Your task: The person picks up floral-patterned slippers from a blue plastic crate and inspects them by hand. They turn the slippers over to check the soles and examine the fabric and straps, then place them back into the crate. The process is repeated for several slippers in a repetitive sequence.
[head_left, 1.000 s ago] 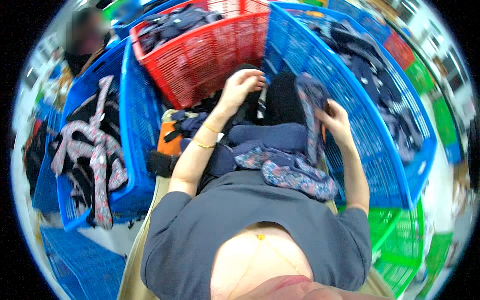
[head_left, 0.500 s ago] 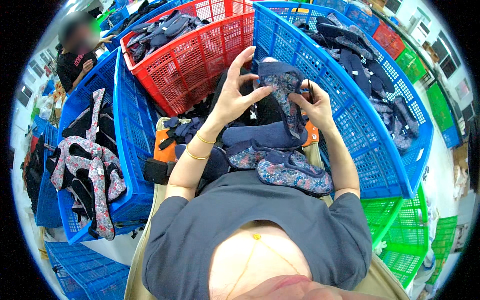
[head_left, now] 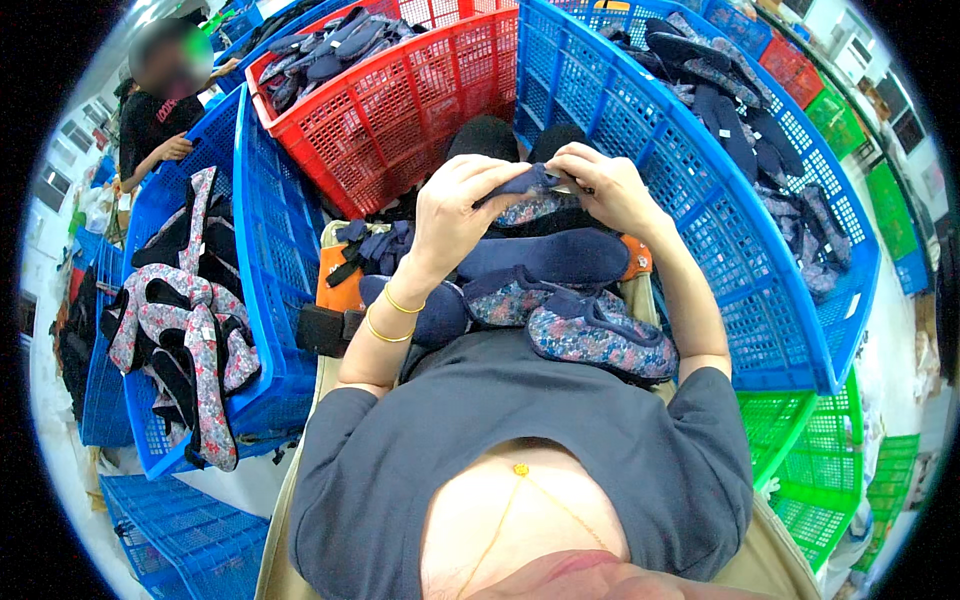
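Observation:
Both my hands hold one dark navy fabric shoe piece (head_left: 528,182) above my lap. My left hand (head_left: 455,210) grips its left end with curled fingers; two gold bangles sit on that wrist. My right hand (head_left: 602,188) pinches its right end. Under the hands lies a pile of navy and floral fabric shoe pieces (head_left: 560,300) on my lap, one floral slipper (head_left: 598,338) nearest my body. Orange material (head_left: 338,285) shows beneath the pile at the left.
A red crate (head_left: 400,110) of dark pieces stands ahead. A big blue crate (head_left: 760,260) with navy and floral pieces is on the right, another blue crate (head_left: 265,280) with floral uppers on the left. Green crates (head_left: 820,470) sit lower right. Another person (head_left: 160,110) sits upper left.
My hands have come down and closer to my lap, drawing together on the navy piece. The long floral strip that hung from my right hand is now bunched between both hands.

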A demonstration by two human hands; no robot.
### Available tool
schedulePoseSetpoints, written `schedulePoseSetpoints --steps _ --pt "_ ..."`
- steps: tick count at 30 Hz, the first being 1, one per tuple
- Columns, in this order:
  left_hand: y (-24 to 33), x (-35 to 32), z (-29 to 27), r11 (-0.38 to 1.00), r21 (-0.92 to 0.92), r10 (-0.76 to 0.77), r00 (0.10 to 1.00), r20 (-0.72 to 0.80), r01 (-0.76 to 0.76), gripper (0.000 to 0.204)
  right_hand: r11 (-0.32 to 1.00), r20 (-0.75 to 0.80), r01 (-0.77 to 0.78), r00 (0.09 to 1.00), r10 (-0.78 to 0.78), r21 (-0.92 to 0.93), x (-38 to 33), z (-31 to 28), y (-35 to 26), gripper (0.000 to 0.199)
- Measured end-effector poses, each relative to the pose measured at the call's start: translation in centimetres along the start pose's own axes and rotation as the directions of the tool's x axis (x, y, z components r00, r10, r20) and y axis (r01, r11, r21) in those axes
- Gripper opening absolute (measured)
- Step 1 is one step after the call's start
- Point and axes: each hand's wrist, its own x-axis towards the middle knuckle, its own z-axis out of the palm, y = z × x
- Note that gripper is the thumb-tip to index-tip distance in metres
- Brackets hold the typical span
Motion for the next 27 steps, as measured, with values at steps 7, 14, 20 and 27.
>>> schedulePoseSetpoints --steps 7,14,20,27 --pt "-1.0 -3.5 -0.3 0.994 -0.052 -0.101 0.973 -0.206 0.093 0.032 0.965 -0.027 0.028 0.999 -0.022 0.26 2.0 3.2 -0.1 0.022" --pt "-0.7 -3.9 -2.0 0.917 -0.324 -0.246 0.969 -0.001 0.233 0.016 0.84 0.042 0.036 0.997 -0.07 0.542 2.6 5.6 -0.1 0.021" --pt "-1.7 -4.7 -1.2 0.622 -0.57 -0.439 0.842 0.313 0.536 0.016 0.863 0.131 -0.362 0.932 0.337 0.353 0.8 5.5 -0.1 0.053" --pt "-3.1 -4.9 -0.9 0.437 -0.733 -0.405 0.842 0.356 0.521 0.023 0.859 0.057 -0.193 0.98 0.189 0.474 -2.0 2.3 -4.4 0.037"
